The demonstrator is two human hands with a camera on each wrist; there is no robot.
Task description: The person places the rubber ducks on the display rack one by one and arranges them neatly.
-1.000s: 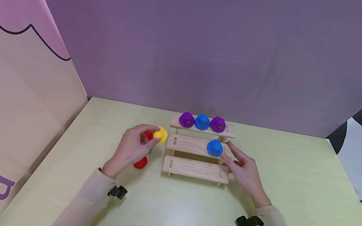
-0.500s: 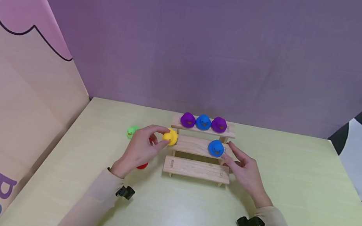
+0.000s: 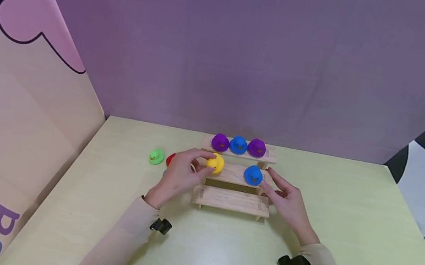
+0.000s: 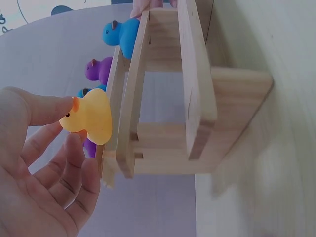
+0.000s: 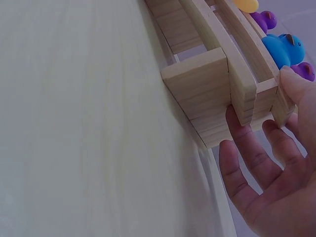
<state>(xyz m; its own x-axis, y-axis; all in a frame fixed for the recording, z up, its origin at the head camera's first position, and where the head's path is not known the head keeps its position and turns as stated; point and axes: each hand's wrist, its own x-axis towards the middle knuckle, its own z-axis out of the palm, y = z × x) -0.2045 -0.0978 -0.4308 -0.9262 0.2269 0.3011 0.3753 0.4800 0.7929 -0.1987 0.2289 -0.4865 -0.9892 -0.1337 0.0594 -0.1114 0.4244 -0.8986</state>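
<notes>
While the right hand waits at the rack, the left hand is the one at work.

Change: since a second ago the small yellow rubber duck (image 3: 215, 163) has travelled right, from over the loose toys to the left part of the middle step; the placing looks nearly done.

Left hand: the left hand (image 3: 181, 176) pinches the yellow duck between thumb and fingertips (image 4: 54, 109); from the left wrist view the duck sits at the step's left end, though whether it rests on the wood I cannot tell.

Duck and hand: the yellow duck lies at the far right tip of the left hand, beyond its knuckles.

Right hand: the right hand (image 3: 284, 199) has relaxed, straight fingers (image 5: 249, 143) touching the right end of the three-step pale wooden rack (image 3: 232, 200), gripping nothing.

Middle step: a blue rubber duck (image 3: 253, 174) stands at the right, just beside the right hand's fingertips, well apart from the yellow one.

Far step: a purple rubber duck (image 3: 220, 142), a second blue duck (image 3: 238, 144) and another purple duck (image 3: 256, 147) stand in a row.

Left of rack: a green rubber duck (image 3: 156, 156) and a red toy (image 3: 170, 159), partly hidden by the left hand, sit on the pale green tabletop (image 3: 347, 228).
</notes>
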